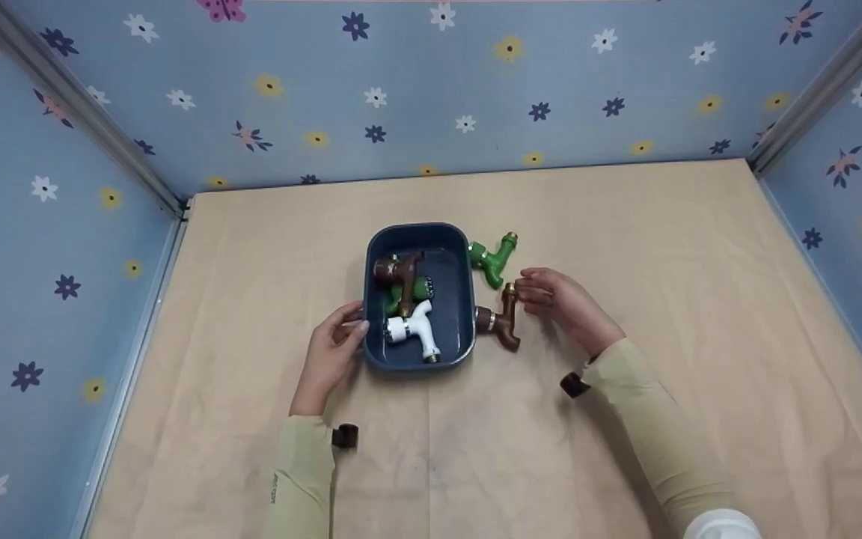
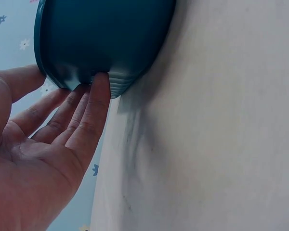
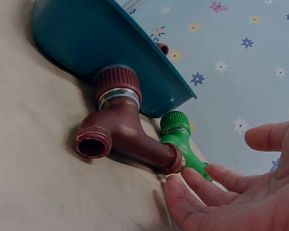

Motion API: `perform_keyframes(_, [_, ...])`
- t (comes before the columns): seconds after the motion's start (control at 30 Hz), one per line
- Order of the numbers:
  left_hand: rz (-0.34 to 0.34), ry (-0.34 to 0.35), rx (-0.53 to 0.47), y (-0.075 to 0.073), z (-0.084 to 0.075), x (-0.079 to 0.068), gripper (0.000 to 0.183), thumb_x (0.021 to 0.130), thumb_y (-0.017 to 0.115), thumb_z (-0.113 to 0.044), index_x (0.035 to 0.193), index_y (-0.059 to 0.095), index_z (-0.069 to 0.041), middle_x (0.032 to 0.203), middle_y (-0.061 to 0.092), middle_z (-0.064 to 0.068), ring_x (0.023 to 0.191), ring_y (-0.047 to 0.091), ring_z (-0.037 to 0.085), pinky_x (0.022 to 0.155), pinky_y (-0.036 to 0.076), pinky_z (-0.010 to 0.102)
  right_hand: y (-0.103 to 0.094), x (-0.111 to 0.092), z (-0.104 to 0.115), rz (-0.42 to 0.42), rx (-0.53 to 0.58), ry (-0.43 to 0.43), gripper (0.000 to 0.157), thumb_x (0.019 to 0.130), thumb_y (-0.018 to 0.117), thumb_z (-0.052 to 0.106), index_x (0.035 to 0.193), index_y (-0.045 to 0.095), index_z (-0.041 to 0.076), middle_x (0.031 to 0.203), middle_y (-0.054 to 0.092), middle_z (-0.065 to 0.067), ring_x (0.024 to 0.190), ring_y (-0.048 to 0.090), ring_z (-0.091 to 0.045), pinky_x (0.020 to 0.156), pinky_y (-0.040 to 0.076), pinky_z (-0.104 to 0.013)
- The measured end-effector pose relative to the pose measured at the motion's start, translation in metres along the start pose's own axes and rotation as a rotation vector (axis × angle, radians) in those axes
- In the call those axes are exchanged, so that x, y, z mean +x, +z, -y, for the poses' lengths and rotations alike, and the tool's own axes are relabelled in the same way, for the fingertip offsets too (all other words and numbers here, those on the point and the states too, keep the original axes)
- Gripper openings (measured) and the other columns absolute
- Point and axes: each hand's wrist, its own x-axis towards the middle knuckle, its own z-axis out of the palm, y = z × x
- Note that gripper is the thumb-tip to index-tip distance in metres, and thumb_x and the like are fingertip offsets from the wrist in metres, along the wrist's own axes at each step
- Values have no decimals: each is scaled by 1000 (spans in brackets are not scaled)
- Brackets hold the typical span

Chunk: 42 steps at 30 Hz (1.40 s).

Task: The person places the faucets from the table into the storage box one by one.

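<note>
Resting against the side of the blue tub (image 1: 455, 293), the left hand (image 1: 326, 359) lays its fingers and thumb along the outer wall, unclenched; the right hand (image 1: 569, 307) holds its fingers loose and released by one end of a brown tap (image 1: 504, 326), though I cannot tell whether they touch; that tap and a green tap (image 1: 492, 263) lie on the surface (image 1: 266, 269) beside the tub; inside it lie a white tap (image 1: 419, 327), a second brown tap (image 1: 406, 283) and a second green tap (image 1: 420, 288).

Left fingers (image 2: 95, 106) nearly straight; right fingers (image 3: 231, 180) relaxed, perhaps slightly bent.
</note>
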Motion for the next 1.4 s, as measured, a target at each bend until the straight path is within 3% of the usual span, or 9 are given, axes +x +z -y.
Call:
perform_keyframes(0.3, [-26, 22, -11, -3, 29, 10, 41, 95, 59, -8, 134, 51, 3, 122, 54, 27, 108, 57, 38, 75, 53, 26, 1, 4, 1, 20, -13, 2, 47, 102, 36, 17, 139, 32, -11, 141, 40, -26, 130, 40, -36, 107, 32, -47])
perform_keyframes(0.47, [-33, 56, 0, -3, 33, 10, 40, 95, 60, -9, 133, 52, 2, 121, 55, 26, 107, 59, 37, 76, 53, 27, 1, 3, 1, 18, -10, -17, 45, 102, 35, 16, 136, 34, -13, 141, 37, -29, 129, 40, -37, 107, 31, -48])
perform_keyframes(1.13, [-29, 34, -23, -2, 28, 9, 41, 95, 59, -7, 133, 50, 5, 120, 54, 29, 106, 57, 42, 74, 53, 24, 7, -5, -7, -31, 115, 12, 50, 100, 41, 25, 139, 35, -6, 126, 44, -21, 115, 49, -32, 102, 37, -49])
perform_keyframes(1.4, [1, 19, 0, 0, 3, 1, 41, 96, 56, -2, 134, 46, 10, 122, 51, 33, 109, 55, 44, 76, 52, 23, 9, -5, -9, -20, 162, 12, 50, 99, 44, 25, 136, 36, -7, 115, 49, -15, 110, 51, -30, 100, 38, -49])
